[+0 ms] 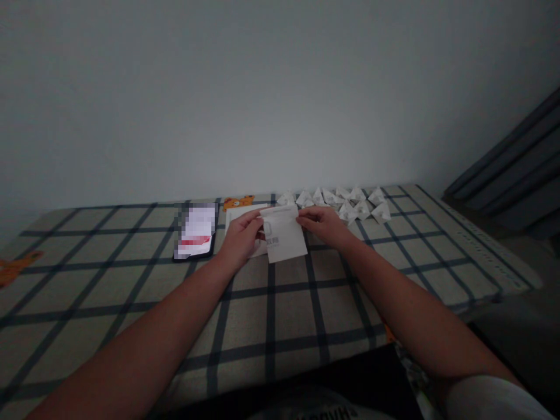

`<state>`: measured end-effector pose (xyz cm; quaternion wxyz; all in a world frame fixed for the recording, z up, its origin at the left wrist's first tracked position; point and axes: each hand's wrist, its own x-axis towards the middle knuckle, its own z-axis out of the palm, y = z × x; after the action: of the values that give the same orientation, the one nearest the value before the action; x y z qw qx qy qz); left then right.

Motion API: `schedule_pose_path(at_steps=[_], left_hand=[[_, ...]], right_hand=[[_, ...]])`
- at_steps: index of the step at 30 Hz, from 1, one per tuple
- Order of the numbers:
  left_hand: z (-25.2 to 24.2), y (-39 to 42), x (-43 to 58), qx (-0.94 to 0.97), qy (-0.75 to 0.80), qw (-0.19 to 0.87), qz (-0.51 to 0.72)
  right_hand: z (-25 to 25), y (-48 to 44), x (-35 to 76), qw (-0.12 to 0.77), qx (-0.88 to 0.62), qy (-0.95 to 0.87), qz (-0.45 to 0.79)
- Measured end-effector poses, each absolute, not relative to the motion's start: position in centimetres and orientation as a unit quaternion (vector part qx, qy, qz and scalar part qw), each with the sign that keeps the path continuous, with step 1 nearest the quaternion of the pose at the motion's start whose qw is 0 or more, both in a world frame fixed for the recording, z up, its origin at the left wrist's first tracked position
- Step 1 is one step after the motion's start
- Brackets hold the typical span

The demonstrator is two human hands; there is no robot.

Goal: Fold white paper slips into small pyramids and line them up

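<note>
A white sheet of paper (285,236) with small grey print is held up over the chequered table (131,280), its top edge folded over. My left hand (241,238) pinches the sheet's upper left edge. My right hand (322,224) pinches its upper right edge. Both hands are closed on the paper. More white sheets (238,214) lie flat on the cloth under and behind the hands.
A phone (195,231) with a lit screen lies left of the hands. Several small folded white paper shapes (350,204) sit in rows at the back right. A pale wall rises behind the table; a dark curtain (511,175) hangs at the right.
</note>
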<state>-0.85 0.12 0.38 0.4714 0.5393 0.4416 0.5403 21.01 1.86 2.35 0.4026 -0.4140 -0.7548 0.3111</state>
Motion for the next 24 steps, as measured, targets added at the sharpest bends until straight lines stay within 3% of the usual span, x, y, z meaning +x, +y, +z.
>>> schedule_pose_path(at_steps=[8, 16, 24], left_hand=[[0.38, 0.19, -1.14, 0.560, 0.456, 0.439, 0.536], [0.40, 0.02, -0.90, 0.530, 0.424, 0.487, 0.549], [0.74, -0.20, -0.95, 0.570, 0.461, 0.440, 0.518]], right_hand=[[2.34, 1.77, 21.02, 0.400, -0.411, -0.762, 0.300], [2.35, 1.75, 20.98, 0.415, -0.414, -0.763, 0.271], [2.58, 1.54, 20.92, 0.406, -0.423, -0.756, 0.292]])
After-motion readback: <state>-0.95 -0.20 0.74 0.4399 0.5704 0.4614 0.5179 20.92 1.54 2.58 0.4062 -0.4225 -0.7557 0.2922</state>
